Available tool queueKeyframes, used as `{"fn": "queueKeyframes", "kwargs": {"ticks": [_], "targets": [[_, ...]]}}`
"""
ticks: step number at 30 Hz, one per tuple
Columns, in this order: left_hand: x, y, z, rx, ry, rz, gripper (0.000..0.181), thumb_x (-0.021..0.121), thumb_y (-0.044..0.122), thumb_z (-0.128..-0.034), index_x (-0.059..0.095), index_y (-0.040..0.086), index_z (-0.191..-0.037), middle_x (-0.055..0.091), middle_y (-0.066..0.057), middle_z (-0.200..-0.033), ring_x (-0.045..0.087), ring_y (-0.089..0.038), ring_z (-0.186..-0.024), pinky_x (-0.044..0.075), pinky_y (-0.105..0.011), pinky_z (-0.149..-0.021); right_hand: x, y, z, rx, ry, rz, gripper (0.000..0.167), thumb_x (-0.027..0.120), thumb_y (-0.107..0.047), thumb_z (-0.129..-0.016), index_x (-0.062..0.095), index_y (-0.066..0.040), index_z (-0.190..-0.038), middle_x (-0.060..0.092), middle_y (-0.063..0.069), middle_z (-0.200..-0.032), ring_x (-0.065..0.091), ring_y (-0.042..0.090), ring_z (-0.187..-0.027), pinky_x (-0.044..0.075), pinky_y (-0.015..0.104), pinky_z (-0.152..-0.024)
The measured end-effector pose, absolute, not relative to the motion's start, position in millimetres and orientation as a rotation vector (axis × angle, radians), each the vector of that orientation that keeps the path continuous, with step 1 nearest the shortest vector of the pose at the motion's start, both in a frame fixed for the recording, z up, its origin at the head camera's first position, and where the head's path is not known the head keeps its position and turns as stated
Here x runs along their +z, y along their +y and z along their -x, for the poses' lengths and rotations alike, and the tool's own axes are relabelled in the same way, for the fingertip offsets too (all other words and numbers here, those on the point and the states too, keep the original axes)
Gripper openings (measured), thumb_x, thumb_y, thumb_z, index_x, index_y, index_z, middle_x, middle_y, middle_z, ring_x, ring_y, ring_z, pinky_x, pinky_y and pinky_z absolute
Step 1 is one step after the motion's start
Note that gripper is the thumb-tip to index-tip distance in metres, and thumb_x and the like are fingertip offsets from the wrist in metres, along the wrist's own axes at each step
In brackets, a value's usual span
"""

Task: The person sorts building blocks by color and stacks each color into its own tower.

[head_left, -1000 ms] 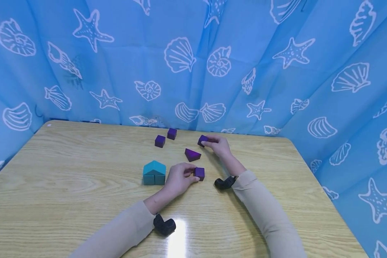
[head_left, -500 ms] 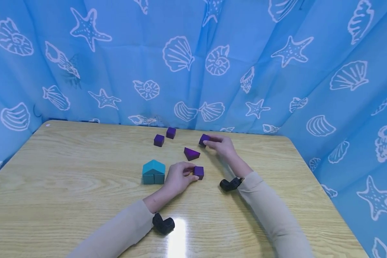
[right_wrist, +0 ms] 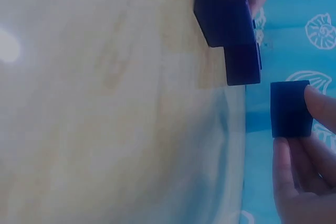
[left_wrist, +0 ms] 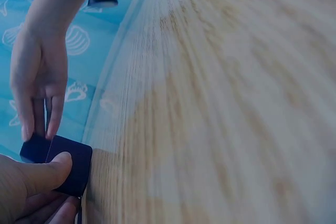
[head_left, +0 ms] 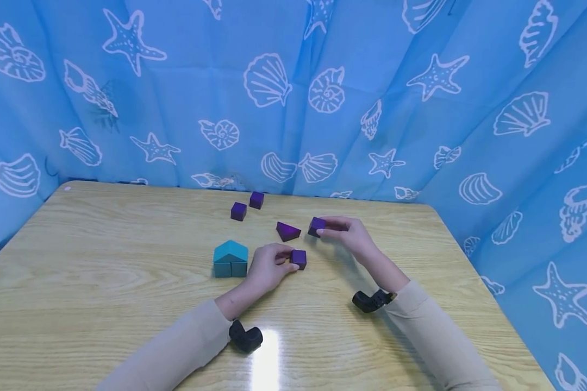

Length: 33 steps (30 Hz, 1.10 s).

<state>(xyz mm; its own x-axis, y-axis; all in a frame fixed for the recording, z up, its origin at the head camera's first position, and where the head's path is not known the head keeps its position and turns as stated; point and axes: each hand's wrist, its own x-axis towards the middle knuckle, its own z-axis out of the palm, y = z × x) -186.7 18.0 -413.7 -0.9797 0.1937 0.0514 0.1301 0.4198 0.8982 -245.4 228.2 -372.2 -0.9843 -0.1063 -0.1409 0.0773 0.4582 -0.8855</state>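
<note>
In the head view my left hand (head_left: 266,267) pinches a purple cube (head_left: 298,259) on the table, thumb on the near side. My right hand (head_left: 347,234) grips another purple cube (head_left: 316,227) by its sides, farther back and slightly right. The left wrist view shows the thumb on the left hand's purple cube (left_wrist: 76,166). Just left of the left hand stand teal blocks (head_left: 231,259): a triangular prism on top of two cubes. A purple triangular block (head_left: 288,232) lies behind the left hand's cube, left of the right hand's. The two held cubes are apart in the head view.
Two more purple cubes (head_left: 238,211) sit near the back of the wooden table (head_left: 102,260). A blue curtain (head_left: 176,98) with white shell prints hangs along the table's back and right side. Both wrists wear black camera mounts (head_left: 246,336).
My right hand has brought its purple cube nearer and slightly right, towards the left hand's cube. The left hand keeps its hold in place. The head view shifts slightly.
</note>
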Motion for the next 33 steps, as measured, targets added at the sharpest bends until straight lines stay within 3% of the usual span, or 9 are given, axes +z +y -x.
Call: {"fn": "queueKeyframes", "kwargs": {"ticks": [6,15,22,26,33], "targets": [[-412,18,185,1.622,2.607,-0.311,0.037,0.074,0.007,-0.0829,0.065,-0.001,-0.118,0.067,-0.016,-0.114,0.066,-0.026,-0.106,0.056,-0.033,-0.090,-374,236,230,-1.512,2.519,0.054,0.050,0.077,-0.023,-0.082,0.062,-0.008,-0.127,0.064,0.014,-0.125,0.060,0.025,-0.114,0.049,0.036,-0.100],[-412,19,186,1.627,2.611,-0.314,0.036,0.074,0.007,-0.0824,0.066,-0.001,-0.117,0.068,-0.016,-0.114,0.066,-0.026,-0.106,0.057,-0.032,-0.090,-378,241,218,-1.516,2.468,0.120,0.048,0.076,-0.018,-0.082,0.063,-0.002,-0.125,0.066,0.016,-0.120,0.065,0.015,-0.102,0.053,0.022,-0.087],[-412,19,187,1.629,2.612,-0.304,0.036,0.075,0.007,-0.0820,0.066,-0.001,-0.116,0.067,-0.016,-0.115,0.066,-0.026,-0.106,0.056,-0.033,-0.090,-383,241,211,-1.500,2.413,0.211,0.047,0.075,-0.013,-0.083,0.061,0.002,-0.125,0.066,0.020,-0.117,0.067,0.018,-0.100,0.054,0.025,-0.091],[-411,19,187,1.634,2.608,-0.299,0.036,0.075,0.007,-0.0817,0.066,-0.001,-0.115,0.067,-0.016,-0.115,0.066,-0.027,-0.106,0.056,-0.033,-0.090,-387,238,208,-1.475,2.390,0.218,0.048,0.076,-0.016,-0.082,0.062,-0.001,-0.125,0.067,0.019,-0.116,0.067,0.021,-0.101,0.053,0.028,-0.093],[-412,19,187,1.631,2.604,-0.307,0.037,0.074,0.007,-0.0829,0.065,-0.001,-0.118,0.067,-0.017,-0.115,0.066,-0.026,-0.106,0.056,-0.032,-0.091,-393,237,206,-1.440,2.381,0.219,0.046,0.077,-0.017,-0.081,0.064,-0.002,-0.123,0.068,0.017,-0.115,0.067,0.019,-0.100,0.055,0.022,-0.085]]}}
